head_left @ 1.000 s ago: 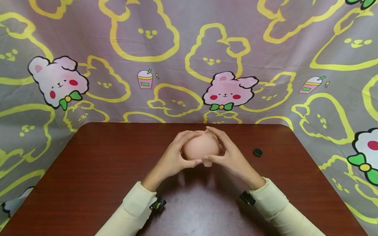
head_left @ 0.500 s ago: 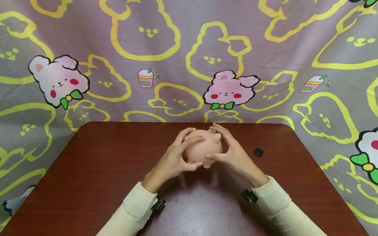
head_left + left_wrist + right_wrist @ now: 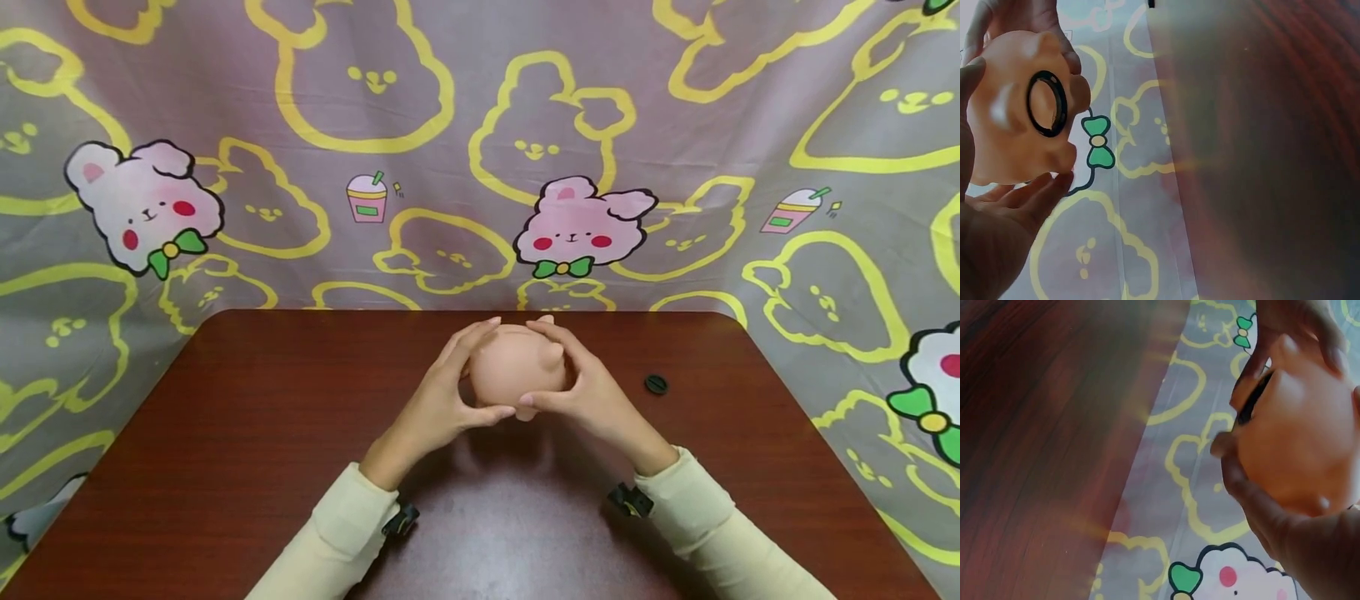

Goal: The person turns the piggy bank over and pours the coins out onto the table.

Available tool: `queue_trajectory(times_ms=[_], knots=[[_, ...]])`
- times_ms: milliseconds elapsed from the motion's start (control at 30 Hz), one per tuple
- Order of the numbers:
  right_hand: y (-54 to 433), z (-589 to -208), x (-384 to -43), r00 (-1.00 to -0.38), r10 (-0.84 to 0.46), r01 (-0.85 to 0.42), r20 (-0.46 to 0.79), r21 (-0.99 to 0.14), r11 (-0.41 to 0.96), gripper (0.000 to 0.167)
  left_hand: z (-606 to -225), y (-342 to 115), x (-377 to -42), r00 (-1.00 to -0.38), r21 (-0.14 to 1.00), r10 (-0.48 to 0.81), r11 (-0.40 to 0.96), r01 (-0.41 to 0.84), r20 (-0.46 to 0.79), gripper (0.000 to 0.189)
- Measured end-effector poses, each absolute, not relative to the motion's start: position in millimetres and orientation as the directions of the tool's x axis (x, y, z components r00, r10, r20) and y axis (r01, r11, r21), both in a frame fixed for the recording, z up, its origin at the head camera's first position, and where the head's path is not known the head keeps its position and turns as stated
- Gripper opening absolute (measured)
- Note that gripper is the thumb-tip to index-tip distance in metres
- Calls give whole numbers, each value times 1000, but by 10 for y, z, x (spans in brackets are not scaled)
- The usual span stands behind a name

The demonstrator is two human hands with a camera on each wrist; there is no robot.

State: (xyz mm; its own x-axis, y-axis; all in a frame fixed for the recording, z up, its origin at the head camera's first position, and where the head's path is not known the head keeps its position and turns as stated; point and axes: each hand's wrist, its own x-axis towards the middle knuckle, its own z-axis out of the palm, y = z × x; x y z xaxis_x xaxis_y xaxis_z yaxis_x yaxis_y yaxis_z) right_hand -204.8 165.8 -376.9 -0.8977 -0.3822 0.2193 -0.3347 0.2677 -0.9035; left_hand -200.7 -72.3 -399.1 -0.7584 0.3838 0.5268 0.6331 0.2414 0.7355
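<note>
A pinkish-beige piggy bank [image 3: 516, 371] is held up off the table between both hands, its ears toward the right. My left hand [image 3: 429, 402] grips its left side, thumb along the near lower edge and fingers around the far side. On the opposite side, my right hand [image 3: 598, 400] grips it in a similar way, the two thumbs close together. In the left wrist view, the underside of the piggy bank shows a black ring [image 3: 1050, 133] among the stubby feet. The right wrist view is slightly blurred, and the ring is seen there edge-on.
A small round black cap [image 3: 656, 384] with a bar across it lies on the brown wooden table [image 3: 247, 433], right of the hands. A patterned curtain [image 3: 420, 100] hangs behind the table and along both sides.
The piggy bank has been turned between the hands, so its ears now show at the right. A left finger laid across its top half a second ago has moved back to the side.
</note>
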Motion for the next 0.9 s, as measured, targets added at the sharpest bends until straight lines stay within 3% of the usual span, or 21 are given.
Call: queue_trajectory(times_ms=[133,367,667,900], knots=[[1601,-3770,-1998,-884,-348,-419,313,-861,290,92,-3969,-727,-2025,-790,783,381,219,582,480,100],[1547,-3797,-1969,-772,-385,-631,506,-685,365,90,-3955,-777,-2045,-796,804,416,213,555,440,98],[1593,-3814,-1958,-791,-424,-590,441,-734,337,89,-3953,-782,-2048,-776,801,436,180,571,455,92],[1681,-3799,-1991,-847,-452,-432,279,-857,281,98,-3932,-814,-2054,-781,762,433,270,588,450,91]])
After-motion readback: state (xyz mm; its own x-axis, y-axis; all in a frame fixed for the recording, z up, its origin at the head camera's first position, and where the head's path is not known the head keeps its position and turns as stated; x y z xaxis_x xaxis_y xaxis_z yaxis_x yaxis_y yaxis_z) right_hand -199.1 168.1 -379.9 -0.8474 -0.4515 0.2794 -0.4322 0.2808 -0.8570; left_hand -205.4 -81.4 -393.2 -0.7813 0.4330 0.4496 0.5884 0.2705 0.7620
